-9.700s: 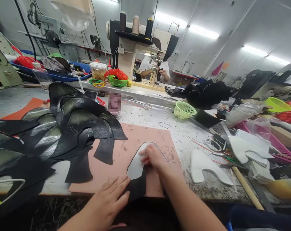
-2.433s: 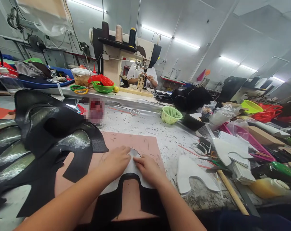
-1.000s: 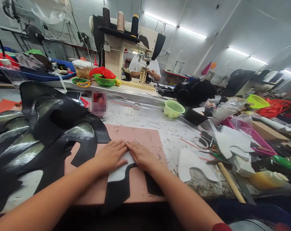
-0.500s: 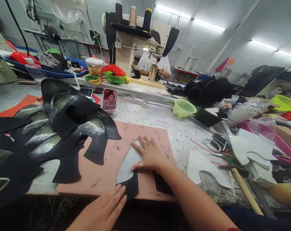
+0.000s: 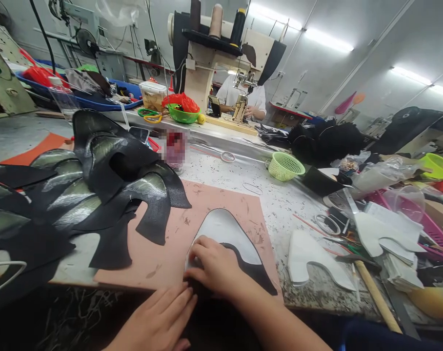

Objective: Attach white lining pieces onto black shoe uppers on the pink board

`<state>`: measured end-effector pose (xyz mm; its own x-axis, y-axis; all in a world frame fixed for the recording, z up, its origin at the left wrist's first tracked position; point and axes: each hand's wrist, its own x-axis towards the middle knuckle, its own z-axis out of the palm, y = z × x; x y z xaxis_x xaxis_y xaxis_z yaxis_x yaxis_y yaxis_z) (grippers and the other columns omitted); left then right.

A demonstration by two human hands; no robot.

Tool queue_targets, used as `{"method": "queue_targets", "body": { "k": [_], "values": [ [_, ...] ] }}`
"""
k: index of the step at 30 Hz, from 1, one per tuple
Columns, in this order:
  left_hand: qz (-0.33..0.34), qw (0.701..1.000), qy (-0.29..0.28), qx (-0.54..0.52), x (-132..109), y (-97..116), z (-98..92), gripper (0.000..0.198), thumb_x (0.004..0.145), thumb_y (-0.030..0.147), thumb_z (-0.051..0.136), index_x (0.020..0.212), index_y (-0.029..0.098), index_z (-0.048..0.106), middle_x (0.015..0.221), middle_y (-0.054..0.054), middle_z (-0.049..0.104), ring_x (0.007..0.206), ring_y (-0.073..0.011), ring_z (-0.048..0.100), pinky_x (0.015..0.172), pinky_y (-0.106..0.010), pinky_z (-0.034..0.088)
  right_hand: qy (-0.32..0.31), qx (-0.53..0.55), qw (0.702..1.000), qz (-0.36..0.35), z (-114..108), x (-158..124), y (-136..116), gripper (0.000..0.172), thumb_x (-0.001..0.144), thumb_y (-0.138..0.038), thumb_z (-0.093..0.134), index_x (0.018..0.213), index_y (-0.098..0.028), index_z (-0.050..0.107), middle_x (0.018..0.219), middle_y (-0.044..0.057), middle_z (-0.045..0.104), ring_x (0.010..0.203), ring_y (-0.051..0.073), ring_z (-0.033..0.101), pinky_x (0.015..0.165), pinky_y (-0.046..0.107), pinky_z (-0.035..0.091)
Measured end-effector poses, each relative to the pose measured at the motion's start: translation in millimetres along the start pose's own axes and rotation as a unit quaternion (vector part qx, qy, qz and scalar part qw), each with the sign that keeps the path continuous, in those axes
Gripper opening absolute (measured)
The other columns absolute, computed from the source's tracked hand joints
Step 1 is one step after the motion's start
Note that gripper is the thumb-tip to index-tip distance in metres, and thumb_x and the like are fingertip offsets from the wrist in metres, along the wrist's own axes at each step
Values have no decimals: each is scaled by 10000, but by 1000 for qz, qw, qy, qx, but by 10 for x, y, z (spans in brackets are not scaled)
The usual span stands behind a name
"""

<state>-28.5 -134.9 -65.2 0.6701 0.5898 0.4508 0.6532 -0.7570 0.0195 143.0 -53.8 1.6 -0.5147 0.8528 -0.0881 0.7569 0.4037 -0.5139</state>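
Observation:
A black shoe-upper piece with a white lining (image 5: 227, 231) stuck on it lies on the pink cutting mat (image 5: 170, 253). My right hand (image 5: 212, 265) presses on its near left leg, fingers curled down onto the white part. Flat at the mat's front edge lies my left hand (image 5: 163, 317), fingers stretched out and together, touching the piece's near end. A heap of black leather uppers (image 5: 82, 185) lies left of the mat.
A white lining piece (image 5: 312, 256), a wooden-handled tool (image 5: 375, 295), scissors and a stack of linings (image 5: 386, 229) crowd the right. A green basket (image 5: 284, 166) stands behind the mat. Another person sits at a sewing machine (image 5: 221, 53) beyond the table.
My right hand slid from the middle of the white lining down to its near left leg and curled. My left hand stayed at the front edge. The piece's top is uncovered.

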Motion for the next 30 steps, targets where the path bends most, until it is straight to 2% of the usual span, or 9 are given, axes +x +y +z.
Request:
{"method": "queue_targets", "body": {
  "k": [2,4,6,11,15,21,23,27,30],
  "values": [
    [-3,1000,8,-4,36,-20,-34,407,791,450,479,1122,226,558,1056,-26,637,986,-186,551,905,-278,374,-1,13,1000,24,-19,18,22,47,754,-256,559,729,-222,537,879,-28,551,786,120,520,562,220,328],
    [-3,1000,1,-2,77,-37,-71,416,778,479,494,1114,244,563,1051,-17,638,1008,-190,538,905,-280,365,1,32,998,50,-27,37,28,54,752,-213,527,700,-212,510,800,-36,543,711,107,507,548,218,323],
    [-3,1000,4,-1,112,-46,-105,423,755,506,515,1093,260,575,1019,-5,646,1004,-190,537,891,-275,365,-1,39,998,56,-25,53,14,82,727,-253,559,693,-210,498,769,-37,531,681,109,494,554,222,335],
    [-18,999,26,-4,129,-44,-144,384,732,468,552,1064,279,588,935,26,666,838,-157,568,778,-257,401,-29,-22,999,1,-18,70,-84,247,652,-422,655,650,-205,536,882,4,523,812,163,502,623,254,375],
    [-16,999,44,1,131,-39,-150,339,746,453,540,1018,259,600,953,40,672,793,-148,569,758,-269,392,-45,10,999,10,-48,95,-89,140,689,-259,615,591,-197,537,878,-6,535,779,143,506,578,232,356],
    [-15,999,43,-17,214,-55,-178,345,734,517,539,950,261,620,945,28,666,989,-183,542,871,-264,356,-12,169,981,92,-112,168,60,130,657,-97,510,573,-183,462,638,-46,480,573,83,448,511,195,334],
    [-23,998,56,-20,223,-61,-181,332,740,518,532,932,264,624,917,43,673,917,-166,565,827,-252,373,-17,180,981,75,-127,163,78,100,659,-164,581,651,-189,484,652,-49,478,602,94,455,525,196,347],
    [-35,996,75,-25,212,-61,-180,298,749,479,538,945,271,622,892,69,684,776,-138,576,748,-251,388,-36,67,997,-8,-127,181,85,408,458,-349,788,708,-195,504,867,-15,475,733,138,464,566,224,359],
    [-31,997,67,-32,210,-56,-189,285,749,448,546,953,264,621,907,58,685,772,-147,567,743,-263,386,-47,62,997,9,-134,255,136,367,491,-314,793,672,-187,500,843,-22,446,668,112,446,564,225,359]
  ]
}}
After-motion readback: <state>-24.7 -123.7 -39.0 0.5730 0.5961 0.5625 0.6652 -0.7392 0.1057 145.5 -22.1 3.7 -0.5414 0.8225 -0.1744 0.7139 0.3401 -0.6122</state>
